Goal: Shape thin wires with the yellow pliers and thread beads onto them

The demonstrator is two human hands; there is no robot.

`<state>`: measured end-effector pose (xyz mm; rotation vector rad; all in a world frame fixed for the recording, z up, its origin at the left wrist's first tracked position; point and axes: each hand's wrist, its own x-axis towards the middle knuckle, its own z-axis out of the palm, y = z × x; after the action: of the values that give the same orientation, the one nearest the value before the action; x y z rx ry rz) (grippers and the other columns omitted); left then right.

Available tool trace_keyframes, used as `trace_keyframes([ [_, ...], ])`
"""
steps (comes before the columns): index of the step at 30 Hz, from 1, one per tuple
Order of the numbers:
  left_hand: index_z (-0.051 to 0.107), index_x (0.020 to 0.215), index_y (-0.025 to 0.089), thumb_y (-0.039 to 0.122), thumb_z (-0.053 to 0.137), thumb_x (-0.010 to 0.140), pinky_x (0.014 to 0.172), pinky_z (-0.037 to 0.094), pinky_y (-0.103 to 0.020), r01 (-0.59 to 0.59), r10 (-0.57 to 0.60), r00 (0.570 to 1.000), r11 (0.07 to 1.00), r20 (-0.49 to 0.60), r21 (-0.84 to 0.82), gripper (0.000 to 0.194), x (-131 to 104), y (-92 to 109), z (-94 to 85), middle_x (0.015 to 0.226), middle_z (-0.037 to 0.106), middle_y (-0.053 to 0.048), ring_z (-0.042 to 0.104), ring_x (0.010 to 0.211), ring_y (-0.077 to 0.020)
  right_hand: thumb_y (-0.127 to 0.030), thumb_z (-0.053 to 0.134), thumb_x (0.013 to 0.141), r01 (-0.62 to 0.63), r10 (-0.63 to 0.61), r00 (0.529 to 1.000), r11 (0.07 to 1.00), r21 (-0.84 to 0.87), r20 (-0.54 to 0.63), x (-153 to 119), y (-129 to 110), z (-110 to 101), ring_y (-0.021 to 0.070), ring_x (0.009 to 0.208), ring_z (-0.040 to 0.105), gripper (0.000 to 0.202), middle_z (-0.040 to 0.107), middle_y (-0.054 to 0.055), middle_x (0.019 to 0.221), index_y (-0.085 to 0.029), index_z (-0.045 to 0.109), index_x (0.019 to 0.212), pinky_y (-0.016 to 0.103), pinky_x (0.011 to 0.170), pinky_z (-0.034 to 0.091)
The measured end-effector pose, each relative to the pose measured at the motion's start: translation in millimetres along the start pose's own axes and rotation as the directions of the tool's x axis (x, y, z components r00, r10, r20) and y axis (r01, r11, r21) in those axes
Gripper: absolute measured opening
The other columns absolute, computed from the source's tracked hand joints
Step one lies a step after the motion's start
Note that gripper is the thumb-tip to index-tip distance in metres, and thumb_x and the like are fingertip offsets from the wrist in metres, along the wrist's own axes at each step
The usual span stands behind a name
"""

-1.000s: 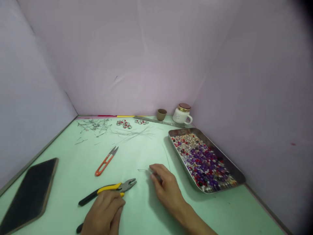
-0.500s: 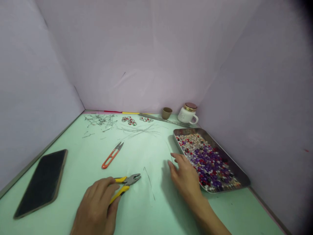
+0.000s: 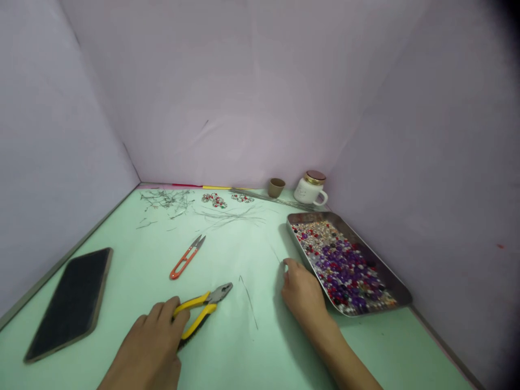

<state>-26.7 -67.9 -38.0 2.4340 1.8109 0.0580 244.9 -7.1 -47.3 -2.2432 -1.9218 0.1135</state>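
My left hand (image 3: 148, 344) is closed round the handle ends of yellow-handled pliers (image 3: 199, 319), whose grey jaws lie shut, pointing up and right over the table. At the left side of the bead tray, my right hand (image 3: 303, 290) pinches a thin wire (image 3: 275, 253) that sticks out past the fingertips. Between the two hands a bent length of wire (image 3: 249, 303) with a small hook at its far end lies on the green tabletop. Orange thread snips (image 3: 187, 258) rest beyond the pliers.
A metal tray (image 3: 390, 271) of mixed beads stands at right. A dark phone (image 3: 69, 303) lies at left. Along the back are wire scraps (image 3: 166, 199), beaded wire pieces (image 3: 214, 200), loose wires (image 3: 231, 216), a small brown cup (image 3: 276, 187) and a white lidded mug (image 3: 309, 191).
My right hand has closed its fingers on the thin wire, where they were apart before. My left hand has drawn back left along the pliers, whose handles now show more.
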Motion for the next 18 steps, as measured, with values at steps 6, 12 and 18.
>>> trace_keyframes([
  [6,0.055,0.078,0.024,0.004,0.034,0.054,0.054,0.041,-0.025,0.104,-0.078,0.994,0.876,0.074,-0.470,0.037,1.4,3.6,0.4,0.079,0.054,-0.002,0.054,0.064,-0.0155,-0.012,0.038,0.075,0.124,-0.097,0.992,0.856,0.502,-0.079,-9.1,-5.2,-6.5,0.0170,0.076,0.057,0.028,0.060,0.008,0.086,-0.016,0.059,0.093,0.027,0.067,0.042],
  [12,0.058,0.072,0.021,0.025,0.050,0.064,0.055,0.046,-0.036,0.206,0.059,0.972,0.238,0.226,-0.949,0.012,-3.7,3.0,-2.2,0.076,0.061,-0.007,0.056,0.059,-0.0196,-0.022,0.048,0.065,-0.248,-0.112,0.944,0.378,0.892,0.310,-15.7,-16.2,-14.0,0.0077,0.033,0.038,0.018,0.042,-0.006,0.041,-0.014,0.061,0.075,0.021,0.034,0.032],
  [18,0.060,0.064,0.021,0.043,0.060,0.058,0.075,0.044,-0.046,0.212,0.160,0.964,0.034,0.215,-0.977,0.023,-7.9,6.5,-18.7,0.102,0.061,-0.012,0.056,0.086,-0.0296,-0.031,0.058,0.064,-0.300,-0.089,0.942,0.201,0.932,0.323,-22.6,-23.6,-21.3,0.0046,0.029,0.031,0.017,0.036,-0.008,0.037,-0.014,0.058,0.064,0.018,0.029,0.024],
])
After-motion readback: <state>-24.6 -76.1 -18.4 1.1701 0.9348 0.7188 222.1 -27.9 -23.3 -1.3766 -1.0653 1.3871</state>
